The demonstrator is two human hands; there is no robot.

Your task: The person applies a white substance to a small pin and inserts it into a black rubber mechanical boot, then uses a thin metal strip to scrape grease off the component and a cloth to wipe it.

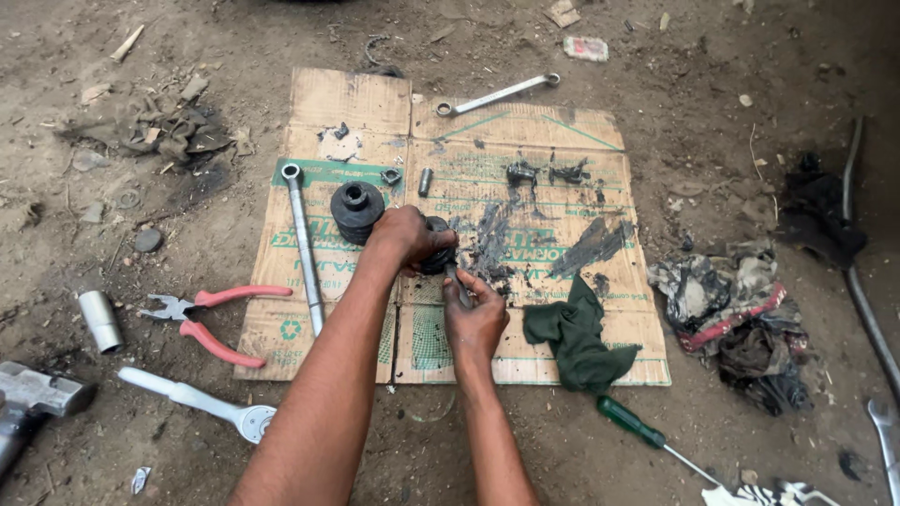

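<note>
My left hand [405, 236] grips a small dark greasy joint part [437, 256] over the flattened cardboard sheet [562, 131]. Just below it, my right hand [474, 314] pinches a thin dark tool or shaft [457, 279] that points up into that part. A black ribbed rubber boot [356, 210] stands upright on the cardboard, right beside my left hand. Black grease is smeared on the cardboard to the right of both hands.
On the cardboard lie a long socket bar [304, 245], a small socket [424, 181] and a green rag [574, 335]. Around it on the dirt: red-handled pliers [214, 320], a ratchet [202, 401], a hammer [36, 398], a spanner [495, 95], a green screwdriver [637, 429], dirty rags [736, 314].
</note>
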